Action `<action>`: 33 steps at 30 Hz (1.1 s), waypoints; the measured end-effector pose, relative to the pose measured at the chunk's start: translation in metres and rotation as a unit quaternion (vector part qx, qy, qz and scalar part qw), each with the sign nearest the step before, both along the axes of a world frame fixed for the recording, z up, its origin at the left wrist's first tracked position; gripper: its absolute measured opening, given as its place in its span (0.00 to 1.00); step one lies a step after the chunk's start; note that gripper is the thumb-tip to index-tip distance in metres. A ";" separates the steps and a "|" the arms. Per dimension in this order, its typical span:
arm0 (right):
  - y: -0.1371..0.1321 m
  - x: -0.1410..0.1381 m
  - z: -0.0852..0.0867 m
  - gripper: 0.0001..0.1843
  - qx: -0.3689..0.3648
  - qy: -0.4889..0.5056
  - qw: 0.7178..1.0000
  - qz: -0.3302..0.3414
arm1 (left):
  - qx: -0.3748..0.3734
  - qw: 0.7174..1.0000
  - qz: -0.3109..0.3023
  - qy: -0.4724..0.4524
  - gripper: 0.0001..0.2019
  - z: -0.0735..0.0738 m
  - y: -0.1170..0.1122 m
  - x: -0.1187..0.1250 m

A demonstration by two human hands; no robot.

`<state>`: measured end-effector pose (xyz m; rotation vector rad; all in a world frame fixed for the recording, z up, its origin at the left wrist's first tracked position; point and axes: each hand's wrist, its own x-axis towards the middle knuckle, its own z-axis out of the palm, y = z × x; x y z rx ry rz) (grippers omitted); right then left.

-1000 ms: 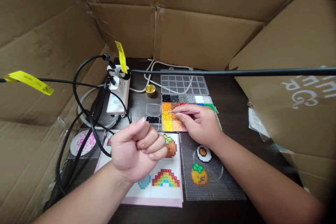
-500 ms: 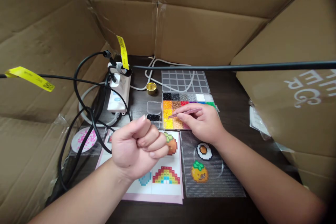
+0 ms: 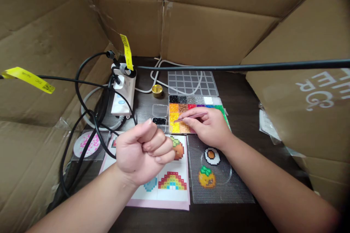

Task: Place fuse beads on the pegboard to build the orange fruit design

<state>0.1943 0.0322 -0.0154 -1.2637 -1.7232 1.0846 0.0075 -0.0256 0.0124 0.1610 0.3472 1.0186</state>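
My right hand [image 3: 209, 125] pinches pink tweezers [image 3: 193, 117], whose tip is down at the yellow beads [image 3: 174, 121] in a compartmented bead box [image 3: 222, 101]. Whether a bead sits in the tip is too small to tell. My left hand [image 3: 144, 151] is curled into a fist above a printed pattern sheet [image 3: 142, 203], with nothing showing from it. It covers part of the sheet, which has a rainbow pattern [image 3: 172, 181]. Below my right wrist lies a clear pegboard [image 3: 226, 194] bearing a finished-looking egg bead piece [image 3: 212, 156] and an orange persimmon-like bead piece [image 3: 207, 178].
A small open case of black beads [image 3: 159, 121] and a gold tin [image 3: 157, 91] stand left of the box. Beyond it lies a clear gridded lid [image 3: 193, 83]. A power strip [image 3: 123, 94], black cables [image 3: 84, 105] and a dish of pink beads [image 3: 86, 145] occupy the left. Cardboard walls [image 3: 218, 32] surround the table.
The tweezers' tip has shifted very slightly left over the yellow beads. The view has moved a little; my left fist stays the same.
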 end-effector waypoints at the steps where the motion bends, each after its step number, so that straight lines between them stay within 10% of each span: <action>1: 0.000 0.000 0.000 0.05 0.000 0.003 1.000 0.000 | 0.001 1.000 0.000 0.000 0.28 0.000 0.000 0.000; 11: -0.001 0.001 0.009 0.05 0.006 0.020 0.999 -0.028 | 0.001 1.000 0.004 0.003 0.28 0.000 0.002 0.001; 23: -0.058 0.045 0.071 0.03 0.168 0.054 0.973 -0.146 | 0.033 0.997 0.039 0.054 0.26 0.003 0.001 0.000; 33: -0.157 0.085 0.007 0.04 0.058 0.026 0.974 -0.219 | 0.066 0.993 0.036 0.088 0.25 0.004 0.001 -0.001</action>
